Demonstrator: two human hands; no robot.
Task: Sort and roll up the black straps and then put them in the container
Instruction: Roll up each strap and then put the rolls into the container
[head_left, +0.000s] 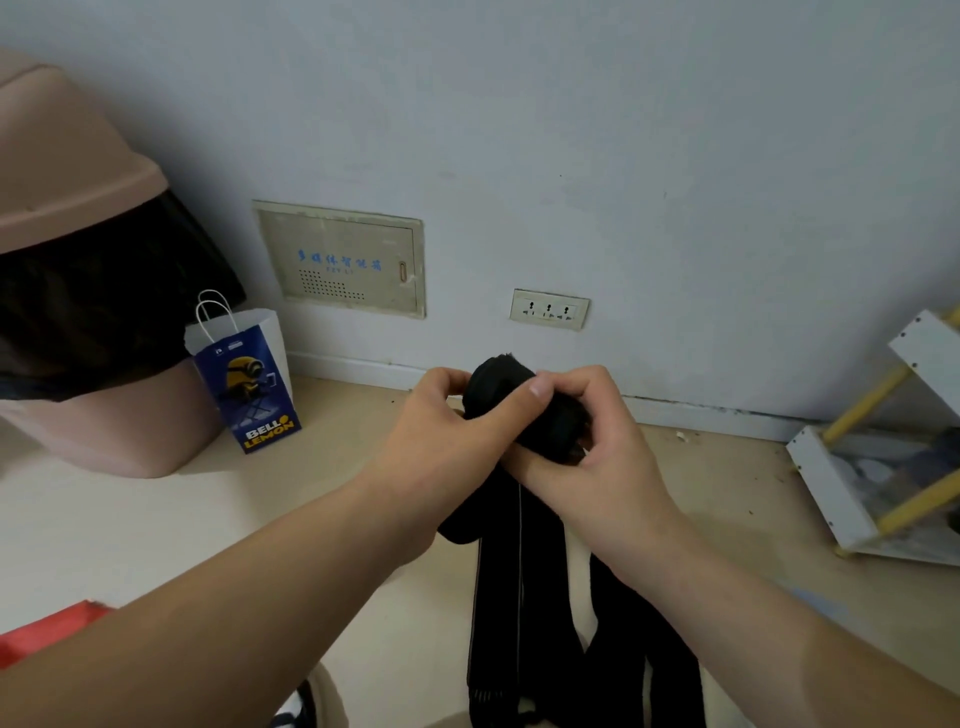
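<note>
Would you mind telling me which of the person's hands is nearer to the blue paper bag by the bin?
Left. The left hand grips the rolled strap on the side facing the blue paper bag. The right hand holds the roll's far side, farther from the bag.

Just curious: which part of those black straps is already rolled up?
The tight black strap roll pinched between the left hand and right hand; the flat black strap lengths below hang unrolled.

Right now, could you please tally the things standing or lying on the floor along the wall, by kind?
Pink bin with black liner: 1
Paper gift bag: 1
White and yellow rack, tipped over: 1
Total: 3
</note>
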